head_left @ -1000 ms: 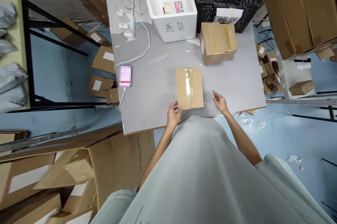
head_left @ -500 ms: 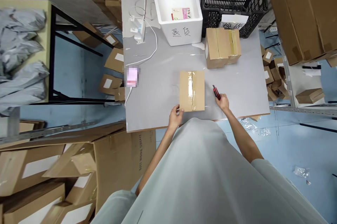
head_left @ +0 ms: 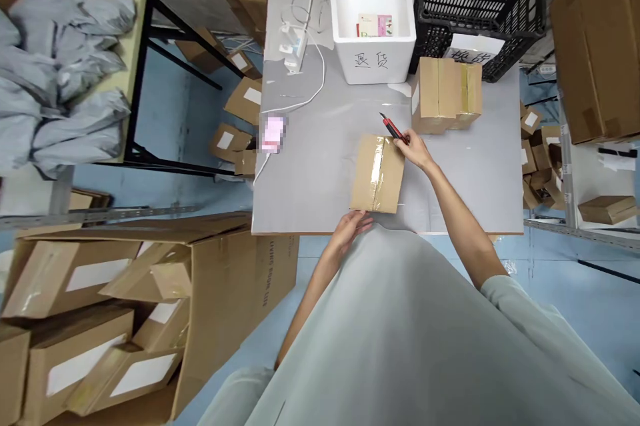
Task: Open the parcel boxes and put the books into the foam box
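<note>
From my end, I have the box (head_left: 363,183) on the table (head_left: 310,176) between the hands, slightly askew, a strip of tape (head_left: 376,166) running along its top seam. The left hand (head_left: 351,229) is at its near edge, fingers extended and not wrapped round it; I can't tell how firmly they touch. The right hand (head_left: 414,149) is closed around the knife (head_left: 392,127) at the box's far right corner, blade pointing away past the far edge. I can't make out whether that hand rests on the cardboard. The hands are apart, the box filling the gap.

I read the step in hand as positioning the knife by the taped top; I see no clear cut in the tape. Judging from here, the next move calls for a steady box, a controlled blade angle and left fingers clear of the blade's line.

Just beyond the right hand stand two boxes (head_left: 438,93); farther out are the white bin (head_left: 375,67) and black crate (head_left: 475,21).
</note>
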The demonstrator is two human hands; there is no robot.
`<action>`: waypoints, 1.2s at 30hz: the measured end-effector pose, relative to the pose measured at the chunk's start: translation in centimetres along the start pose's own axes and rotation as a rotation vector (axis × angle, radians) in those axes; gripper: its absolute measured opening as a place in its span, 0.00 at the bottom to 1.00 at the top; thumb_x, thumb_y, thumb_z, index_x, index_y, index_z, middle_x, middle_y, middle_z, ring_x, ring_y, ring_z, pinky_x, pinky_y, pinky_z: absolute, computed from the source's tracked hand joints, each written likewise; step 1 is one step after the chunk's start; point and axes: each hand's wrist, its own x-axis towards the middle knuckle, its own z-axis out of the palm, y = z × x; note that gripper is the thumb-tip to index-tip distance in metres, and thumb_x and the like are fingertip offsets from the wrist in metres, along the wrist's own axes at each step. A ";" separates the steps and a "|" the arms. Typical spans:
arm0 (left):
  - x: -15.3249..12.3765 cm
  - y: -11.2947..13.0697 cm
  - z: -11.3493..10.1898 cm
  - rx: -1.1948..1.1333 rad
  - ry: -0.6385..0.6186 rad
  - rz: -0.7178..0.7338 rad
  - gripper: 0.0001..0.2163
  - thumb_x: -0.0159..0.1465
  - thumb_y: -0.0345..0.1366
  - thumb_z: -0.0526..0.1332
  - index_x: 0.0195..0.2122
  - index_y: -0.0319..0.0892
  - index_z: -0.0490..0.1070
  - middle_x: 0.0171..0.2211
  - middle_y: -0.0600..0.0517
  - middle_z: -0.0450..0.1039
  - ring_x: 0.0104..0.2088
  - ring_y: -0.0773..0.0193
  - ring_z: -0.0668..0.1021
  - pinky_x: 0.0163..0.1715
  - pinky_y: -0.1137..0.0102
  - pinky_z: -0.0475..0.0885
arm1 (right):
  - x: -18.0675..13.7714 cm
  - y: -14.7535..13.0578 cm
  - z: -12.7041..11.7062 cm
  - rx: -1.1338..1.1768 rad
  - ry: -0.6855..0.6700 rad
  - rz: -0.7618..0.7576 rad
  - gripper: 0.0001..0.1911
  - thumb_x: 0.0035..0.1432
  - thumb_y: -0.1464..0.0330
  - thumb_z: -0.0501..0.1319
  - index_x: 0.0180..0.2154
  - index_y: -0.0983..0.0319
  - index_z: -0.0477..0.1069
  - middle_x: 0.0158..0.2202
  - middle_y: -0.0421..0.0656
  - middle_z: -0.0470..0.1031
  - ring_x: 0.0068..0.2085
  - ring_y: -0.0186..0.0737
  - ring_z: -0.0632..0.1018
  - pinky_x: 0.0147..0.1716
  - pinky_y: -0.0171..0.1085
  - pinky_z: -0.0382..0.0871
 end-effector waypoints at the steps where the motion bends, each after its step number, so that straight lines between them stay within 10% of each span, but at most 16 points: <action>1: 0.1 0.2 -0.2 0.016 0.014 0.022 0.16 0.67 0.48 0.75 0.43 0.41 0.80 0.59 0.39 0.82 0.57 0.51 0.86 0.63 0.55 0.82 | -0.8 0.2 -0.2 -0.005 0.019 0.012 0.16 0.60 0.52 0.64 0.40 0.56 0.67 0.40 0.41 0.79 0.42 0.46 0.78 0.49 0.44 0.71; 8: 3.2 3.8 -2.1 0.207 0.182 0.329 0.23 0.68 0.46 0.70 0.61 0.44 0.78 0.62 0.41 0.82 0.62 0.48 0.83 0.61 0.53 0.82 | -10.7 3.8 -1.3 0.090 0.207 0.129 0.23 0.58 0.46 0.62 0.44 0.56 0.66 0.45 0.46 0.80 0.47 0.49 0.80 0.52 0.47 0.73; 17: 7.6 7.5 -2.6 0.396 0.096 0.540 0.22 0.63 0.40 0.71 0.58 0.42 0.81 0.62 0.40 0.83 0.60 0.47 0.84 0.66 0.50 0.78 | -24.3 4.3 1.4 0.039 0.298 0.255 0.28 0.58 0.47 0.64 0.51 0.57 0.67 0.53 0.52 0.83 0.48 0.51 0.83 0.52 0.50 0.79; 36: 3.8 5.2 -0.7 0.535 0.283 0.600 0.07 0.70 0.37 0.68 0.47 0.43 0.83 0.52 0.43 0.83 0.52 0.53 0.85 0.55 0.60 0.82 | -13.1 -7.4 0.0 -0.888 -0.359 -0.339 0.25 0.80 0.60 0.58 0.72 0.58 0.70 0.57 0.54 0.82 0.53 0.55 0.83 0.44 0.42 0.72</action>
